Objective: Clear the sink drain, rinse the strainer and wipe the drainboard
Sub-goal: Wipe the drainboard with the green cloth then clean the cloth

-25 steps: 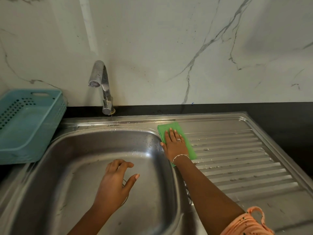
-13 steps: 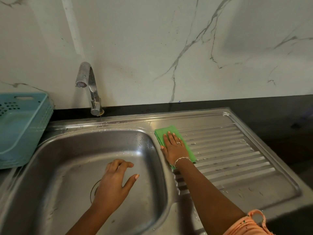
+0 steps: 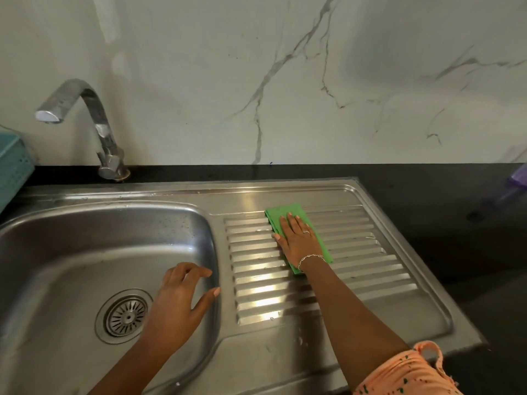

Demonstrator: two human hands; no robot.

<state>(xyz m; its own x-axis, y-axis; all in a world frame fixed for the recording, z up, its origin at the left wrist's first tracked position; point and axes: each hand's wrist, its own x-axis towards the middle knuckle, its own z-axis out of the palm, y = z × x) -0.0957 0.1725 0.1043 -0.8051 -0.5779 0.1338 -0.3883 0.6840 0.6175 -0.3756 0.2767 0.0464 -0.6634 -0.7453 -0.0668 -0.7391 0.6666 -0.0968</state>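
My right hand [image 3: 298,238] lies flat, fingers straight, pressing a folded green cloth [image 3: 288,213] onto the ribbed steel drainboard [image 3: 370,269], near its far middle. My left hand [image 3: 179,297] hovers over the right side of the sink basin [image 3: 57,266], fingers loosely curled and holding nothing. The round slotted strainer [image 3: 125,316] sits in the drain at the basin floor, just left of that hand. Water drops and glare streaks mark the ribs near the basin.
A chrome tap [image 3: 85,121] stands behind the basin, spout pointing left, with no water running. A teal plastic basket [image 3: 11,169] sits at the far left. Black countertop [image 3: 456,201] surrounds the sink, with a purple object [image 3: 517,178] at the right edge. A marble wall rises behind.
My right hand has slid the green cloth rightward from the basin's edge onto the middle of the ribs. The view has swung right, and the strainer now shows beside my left hand.
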